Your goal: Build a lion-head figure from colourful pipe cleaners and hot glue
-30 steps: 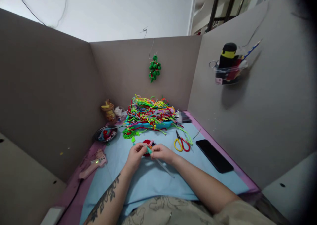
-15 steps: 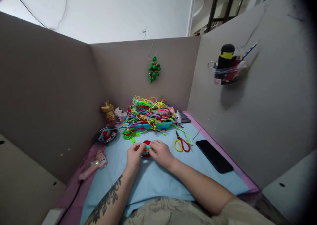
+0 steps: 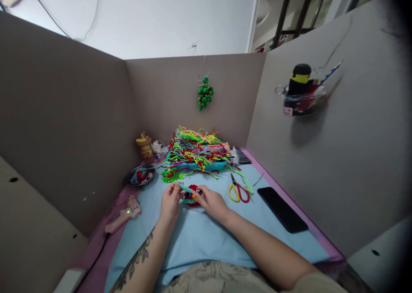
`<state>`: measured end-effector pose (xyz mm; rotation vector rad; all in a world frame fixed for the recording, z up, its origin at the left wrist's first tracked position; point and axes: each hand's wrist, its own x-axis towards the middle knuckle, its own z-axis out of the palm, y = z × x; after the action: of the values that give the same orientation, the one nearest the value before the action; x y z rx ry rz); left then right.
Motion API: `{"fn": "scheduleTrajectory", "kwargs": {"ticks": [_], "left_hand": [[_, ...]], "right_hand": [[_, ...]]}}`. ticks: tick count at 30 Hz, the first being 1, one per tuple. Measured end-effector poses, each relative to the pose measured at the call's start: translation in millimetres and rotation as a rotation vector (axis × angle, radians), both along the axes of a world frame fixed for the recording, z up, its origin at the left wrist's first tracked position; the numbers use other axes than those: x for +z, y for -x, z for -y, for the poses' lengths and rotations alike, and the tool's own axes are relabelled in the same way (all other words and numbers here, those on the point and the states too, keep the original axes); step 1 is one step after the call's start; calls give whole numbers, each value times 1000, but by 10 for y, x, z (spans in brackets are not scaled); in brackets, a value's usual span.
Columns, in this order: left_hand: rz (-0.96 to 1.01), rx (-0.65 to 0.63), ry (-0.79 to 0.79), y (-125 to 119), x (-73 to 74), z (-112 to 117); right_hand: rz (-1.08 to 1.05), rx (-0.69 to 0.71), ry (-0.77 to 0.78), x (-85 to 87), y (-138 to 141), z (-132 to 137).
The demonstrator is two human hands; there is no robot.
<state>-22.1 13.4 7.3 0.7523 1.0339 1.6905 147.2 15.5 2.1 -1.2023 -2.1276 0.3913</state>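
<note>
A red fuzzy round piece (image 3: 194, 203) with dark eye-like spots and a teal band lies low over the light blue cloth, between my hands. My left hand (image 3: 170, 202) pinches the end of a teal pipe cleaner (image 3: 186, 187) that stretches across the top of the red piece. On the other side, my right hand (image 3: 213, 203) has its fingers closed on the red piece's right edge, near a small orange bit. Whether the right fingertips also grip the teal strip's far end, I cannot tell.
A blue tray (image 3: 214, 166) heaped with colourful pipe cleaners stands behind. Scissors (image 3: 238, 192) and a black phone (image 3: 282, 209) lie to the right. On the left are a pink glue gun (image 3: 122, 218) and a metal bowl (image 3: 151, 178). Grey partitions (image 3: 193, 86) enclose the table.
My left hand has drawn slightly away to the left and up, with the teal pipe cleaner now stretched out. More of the red piece shows. The view has shifted a little.
</note>
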Motion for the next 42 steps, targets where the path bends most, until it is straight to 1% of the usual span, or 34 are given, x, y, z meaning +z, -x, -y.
{"fn": "scheduleTrajectory", "kwargs": {"ticks": [2, 4, 7, 9, 10, 12, 15, 17, 20, 22, 24, 26, 27, 29, 30, 31, 33, 35, 37, 38, 39, 40, 42], "left_hand": [[34, -7, 8, 22, 7, -4], [47, -64, 16, 9, 7, 7], [62, -156, 61, -41, 1, 31], [82, -172, 92, -51, 4, 28], [96, -159, 96, -39, 8, 16], [138, -86, 72, 26, 23, -24], [223, 95, -4, 192, 47, -103], [249, 183, -27, 295, 54, -142], [223, 209, -17, 351, 51, -157], [158, 186, -12, 312, 48, -135], [38, 143, -27, 231, 49, -89], [-129, 69, -61, 132, 50, -23], [-219, 22, -80, 81, 49, 15], [-402, -66, -107, -19, 40, 93], [-477, -101, -115, -66, 32, 132], [-534, -132, -120, -110, 25, 169], [-606, -196, -118, -187, 18, 236], [-635, -259, -115, -234, 32, 285], [-617, -293, -129, -229, 67, 296], [-587, -281, -143, -198, 86, 281], [-548, -235, -160, -145, 103, 249], [-511, -153, -173, -70, 113, 201], [-478, 91, -176, 135, 104, 73]], "right_hand": [[-47, 37, 12, -21, -17, 0], [-81, 67, -13, -33, -19, 5], [-81, 95, -39, -42, -5, 12], [-64, 94, -45, -46, -1, 5], [-52, 87, -47, -47, -5, -5], [-27, 71, -52, -38, -37, -42], [-5, 29, -67, 0, -175, -152], [-6, -58, -69, 30, -326, -256], [37, -229, -22, 44, -573, -418], [111, -275, 41, 34, -681, -489], [103, -296, 38, 28, -696, -500], [-35, -247, 19, 43, -606, -441], [-147, -180, 30, 58, -529, -388], [-389, -3, 156, 99, -340, -251], [-470, 75, 200, 120, -243, -177], [-509, 145, 219, 140, -153, -106], [-552, 209, 228, 166, -16, 5], [-589, 209, 241, 172, 48, 53], [-638, 197, 277, 154, 38, 31], [-682, 187, 305, 137, 10, -3], [-738, 168, 338, 116, -28, -47], [-812, 134, 376, 91, -73, -99], [-958, 38, 452, 40, -168, -208]]}}
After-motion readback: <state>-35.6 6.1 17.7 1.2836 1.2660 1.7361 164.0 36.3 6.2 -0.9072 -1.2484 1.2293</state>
